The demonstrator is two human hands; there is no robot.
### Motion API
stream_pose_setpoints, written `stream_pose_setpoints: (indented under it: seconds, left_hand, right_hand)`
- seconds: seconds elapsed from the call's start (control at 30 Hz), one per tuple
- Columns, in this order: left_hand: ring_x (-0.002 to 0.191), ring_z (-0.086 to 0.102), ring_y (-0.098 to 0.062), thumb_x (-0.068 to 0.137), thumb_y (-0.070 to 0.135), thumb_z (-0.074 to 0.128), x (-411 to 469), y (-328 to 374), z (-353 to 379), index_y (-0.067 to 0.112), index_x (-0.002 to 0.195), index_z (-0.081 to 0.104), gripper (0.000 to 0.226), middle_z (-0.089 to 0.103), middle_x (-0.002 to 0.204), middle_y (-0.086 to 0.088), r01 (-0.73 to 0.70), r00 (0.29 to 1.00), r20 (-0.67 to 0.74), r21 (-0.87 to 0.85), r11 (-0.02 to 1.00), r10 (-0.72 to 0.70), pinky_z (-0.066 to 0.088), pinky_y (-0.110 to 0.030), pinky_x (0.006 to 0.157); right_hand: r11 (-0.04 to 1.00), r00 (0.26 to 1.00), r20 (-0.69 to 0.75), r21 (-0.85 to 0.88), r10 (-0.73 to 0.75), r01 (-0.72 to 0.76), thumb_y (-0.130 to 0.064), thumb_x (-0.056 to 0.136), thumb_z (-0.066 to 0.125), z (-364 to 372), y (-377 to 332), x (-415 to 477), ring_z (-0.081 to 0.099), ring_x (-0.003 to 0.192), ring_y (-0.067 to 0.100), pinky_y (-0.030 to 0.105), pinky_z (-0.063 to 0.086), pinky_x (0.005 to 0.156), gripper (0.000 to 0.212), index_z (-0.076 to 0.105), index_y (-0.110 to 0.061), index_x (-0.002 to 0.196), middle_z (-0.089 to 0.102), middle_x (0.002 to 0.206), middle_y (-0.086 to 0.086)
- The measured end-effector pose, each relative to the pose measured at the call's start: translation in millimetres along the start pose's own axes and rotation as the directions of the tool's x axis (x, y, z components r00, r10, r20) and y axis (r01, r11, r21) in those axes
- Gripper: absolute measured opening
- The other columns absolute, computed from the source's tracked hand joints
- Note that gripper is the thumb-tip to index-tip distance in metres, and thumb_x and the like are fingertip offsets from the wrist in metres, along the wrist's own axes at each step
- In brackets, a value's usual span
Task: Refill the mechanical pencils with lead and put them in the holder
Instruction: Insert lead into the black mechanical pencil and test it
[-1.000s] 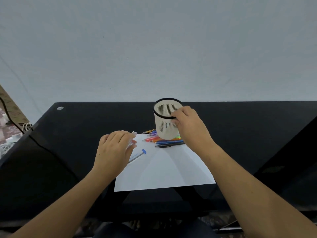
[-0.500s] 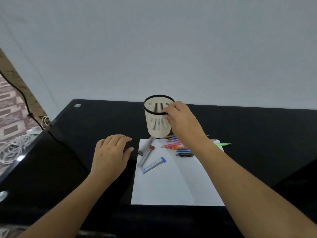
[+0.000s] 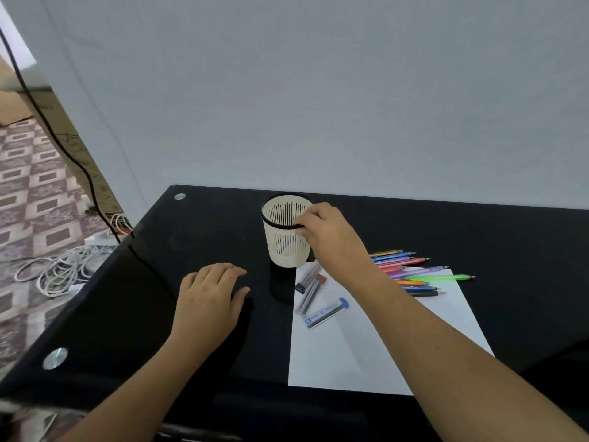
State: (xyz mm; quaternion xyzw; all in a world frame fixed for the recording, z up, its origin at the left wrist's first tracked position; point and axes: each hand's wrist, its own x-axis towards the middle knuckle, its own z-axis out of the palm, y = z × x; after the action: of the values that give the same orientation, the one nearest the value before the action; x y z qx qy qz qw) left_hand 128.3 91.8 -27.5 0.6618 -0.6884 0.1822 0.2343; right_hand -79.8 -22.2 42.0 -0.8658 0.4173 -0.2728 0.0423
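Note:
A cream slotted holder [image 3: 285, 240] with a black rim stands upright on the black table, just past the far left corner of a white sheet [image 3: 376, 333]. My right hand [image 3: 328, 234] pinches its rim on the right side. My left hand [image 3: 208, 301] rests flat on the table, left of the sheet, holding nothing. Three clear lead tubes lie on the sheet: one with a blue cap [image 3: 325, 313], one with a red cap [image 3: 314, 287], one with a dark cap [image 3: 304, 279]. Several coloured mechanical pencils [image 3: 411, 271] lie in a fan at the sheet's far right edge.
The black glass table [image 3: 510, 250] has a left edge running diagonally, with metal studs [image 3: 54, 358]. Beyond that edge are a tiled floor and coiled white cables [image 3: 60, 269]. A plain grey wall stands behind the table.
My right hand carried the holder off the pencils to the sheet's far left corner. My left hand let go of the lead tube and came down flat on the table. The camera turned left.

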Motion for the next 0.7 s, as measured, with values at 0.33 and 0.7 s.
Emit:
stream_pose_setpoints:
  seconds: [0.33,0.7]
  left_hand:
    - [0.100,0.061,-0.018,0.086,0.032,0.063,4,22,1,0.019,0.105,0.067,0.023,0.066,0.106,0.003,0.003,0.999,0.037,-0.031,1.000,-0.002,0.042,-0.035,0.084]
    - [0.100,0.060,-0.013,0.080,0.037,0.071,21,118,8,0.027,0.108,0.064,0.031,0.064,0.107,0.008,-0.064,0.970,0.224,-0.151,0.986,0.097,0.045,-0.032,0.086]
  right_hand:
    - [0.998,0.996,-0.091,-0.057,0.010,-0.016,-0.019,0.089,0.063,-20,23,-26,0.052,0.108,0.021,0.036,0.050,0.089,0.034,0.059,-0.017,0.123,0.055,0.123,0.006]
    - [0.954,0.963,0.113,-0.204,0.245,-0.219,-0.031,0.093,0.058,-64,87,-115,0.046,0.110,0.013,0.029,0.042,0.092,0.032,0.058,-0.023,0.124,0.053,0.126,-0.004]
